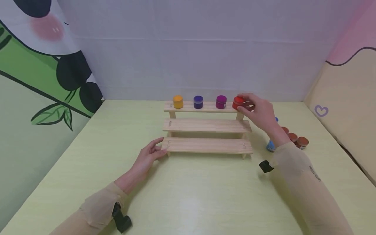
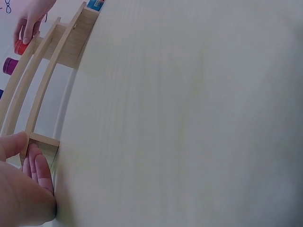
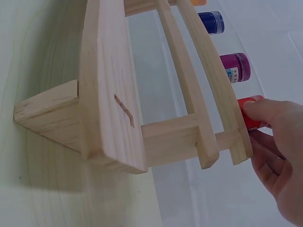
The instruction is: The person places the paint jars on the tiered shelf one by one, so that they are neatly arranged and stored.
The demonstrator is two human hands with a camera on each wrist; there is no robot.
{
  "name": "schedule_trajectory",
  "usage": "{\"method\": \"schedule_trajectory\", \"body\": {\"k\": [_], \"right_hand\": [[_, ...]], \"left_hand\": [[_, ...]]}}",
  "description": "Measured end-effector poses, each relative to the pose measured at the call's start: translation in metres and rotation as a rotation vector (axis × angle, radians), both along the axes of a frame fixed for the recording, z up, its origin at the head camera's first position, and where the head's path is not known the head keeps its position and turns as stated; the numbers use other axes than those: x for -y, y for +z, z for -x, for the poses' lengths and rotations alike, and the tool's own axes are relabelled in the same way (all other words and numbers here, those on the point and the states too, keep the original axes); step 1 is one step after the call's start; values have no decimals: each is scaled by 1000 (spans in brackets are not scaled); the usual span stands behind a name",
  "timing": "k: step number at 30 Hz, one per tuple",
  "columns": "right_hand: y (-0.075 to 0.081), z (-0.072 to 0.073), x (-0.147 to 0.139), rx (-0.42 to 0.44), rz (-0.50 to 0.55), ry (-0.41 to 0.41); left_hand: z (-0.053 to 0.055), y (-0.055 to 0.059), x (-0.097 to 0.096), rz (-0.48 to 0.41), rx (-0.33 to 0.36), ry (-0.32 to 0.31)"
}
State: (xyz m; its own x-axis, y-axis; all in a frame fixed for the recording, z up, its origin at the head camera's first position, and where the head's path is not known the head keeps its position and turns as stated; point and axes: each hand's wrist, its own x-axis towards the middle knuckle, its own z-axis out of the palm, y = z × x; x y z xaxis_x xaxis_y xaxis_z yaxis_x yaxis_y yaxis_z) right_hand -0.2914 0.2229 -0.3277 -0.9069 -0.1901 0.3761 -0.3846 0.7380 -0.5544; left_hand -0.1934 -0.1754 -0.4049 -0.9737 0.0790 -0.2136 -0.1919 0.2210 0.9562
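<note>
A three-step wooden display rack [image 1: 207, 145] stands on the table. My left hand [image 1: 149, 157] grips the left end of its lowest shelf, with the thumb on top and the fingers underneath in the left wrist view. At the right end of the top shelf, my right hand [image 1: 260, 111] pinches a red paint jar [image 1: 237, 103] between thumb and fingers. Along that same shelf, to the left, stand a purple jar [image 1: 221, 102], a dark blue jar [image 1: 198, 102] and a yellow-orange jar [image 1: 178, 102]. In the right wrist view the red jar [image 3: 251, 112] sits at the shelf's end.
Right of the rack, partly behind my right forearm, stand light blue jars [image 1: 271, 147] and several brown-capped jars [image 1: 302, 142]. A pale wall sheet [image 1: 199, 65] hangs behind the table [image 1: 188, 195]. Printed panels [image 1: 346, 107] border both sides.
</note>
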Motion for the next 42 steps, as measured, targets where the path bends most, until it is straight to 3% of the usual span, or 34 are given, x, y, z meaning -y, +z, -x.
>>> {"method": "schedule_trajectory", "body": {"k": [8,15,29,42], "right_hand": [[-3,2,-4,-1,58,69],[-1,-3,-8,7,105,66],[9,-20,-20,-50,43,32],[3,-30,-30,-62,24,1]], "left_hand": [[1,-1,-1,-1,2,4],[-1,-1,0,17,-6,-7],[2,-6,0,9,1,-3],[3,-8,1,-7,8,4]]}}
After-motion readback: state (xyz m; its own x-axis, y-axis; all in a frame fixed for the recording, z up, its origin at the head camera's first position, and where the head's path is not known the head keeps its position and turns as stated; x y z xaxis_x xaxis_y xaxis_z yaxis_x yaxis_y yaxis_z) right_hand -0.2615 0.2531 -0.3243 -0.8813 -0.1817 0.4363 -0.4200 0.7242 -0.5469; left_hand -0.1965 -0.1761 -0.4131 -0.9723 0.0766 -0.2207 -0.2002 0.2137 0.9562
